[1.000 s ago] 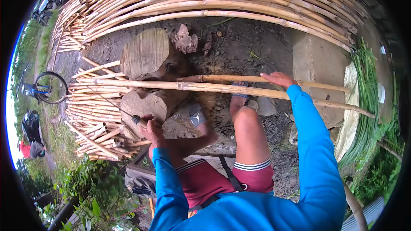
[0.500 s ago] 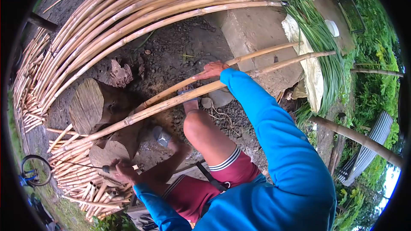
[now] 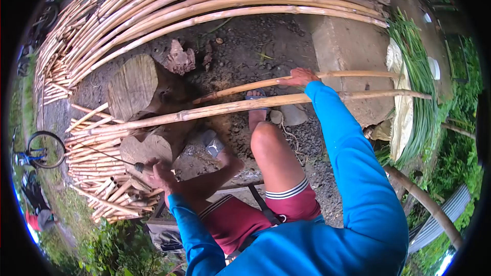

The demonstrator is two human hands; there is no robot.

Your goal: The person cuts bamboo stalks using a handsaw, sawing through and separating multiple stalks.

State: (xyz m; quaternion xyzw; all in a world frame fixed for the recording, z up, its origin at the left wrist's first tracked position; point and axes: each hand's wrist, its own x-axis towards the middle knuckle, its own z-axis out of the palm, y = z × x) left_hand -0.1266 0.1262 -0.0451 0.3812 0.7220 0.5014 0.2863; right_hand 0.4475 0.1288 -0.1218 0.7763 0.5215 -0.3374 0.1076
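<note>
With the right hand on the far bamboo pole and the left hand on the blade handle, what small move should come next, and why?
Probably draw the far pole toward the wood block. The right hand rests on this pole, whose near end lies short of the block, while the left hand grips the blade handle beside it. Another pole already lies across the block.

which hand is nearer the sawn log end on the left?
Left. The left hand grips a blade handle right beside the lower log end. The right hand is far across, resting on a bamboo pole past the knee.
</note>
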